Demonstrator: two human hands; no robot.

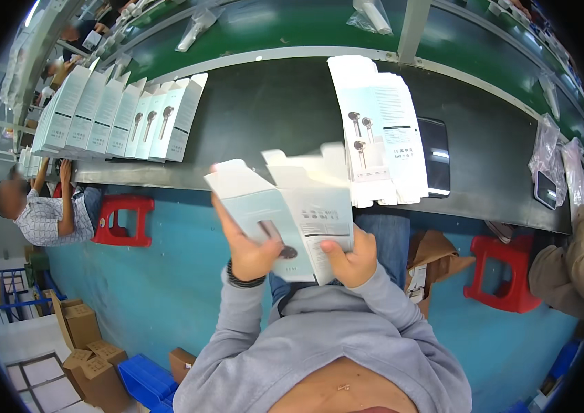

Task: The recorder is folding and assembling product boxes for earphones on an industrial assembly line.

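Note:
Between my two hands is a pale blue and white carton (263, 213), partly unfolded, with its end flaps standing up and loose. My left hand (251, 248) grips its left side, thumb across the printed front. On the right panel, my right hand (352, 258) pinches the lower edge with the thumb in front. Beyond the carton, a stack of flat cartons (385, 131) lies on the dark table (264, 103). At the table's left stands a row of opened-up cartons (116, 117) with raised top flaps.
A dark phone (435, 158) lies beside the flat stack, and a smaller phone (545, 189) sits near plastic bags (548, 151) at the right. Red stools (123, 220) stand on the blue floor. A co-worker (47, 213) sits at the left. An open brown box (433, 258) is below the table.

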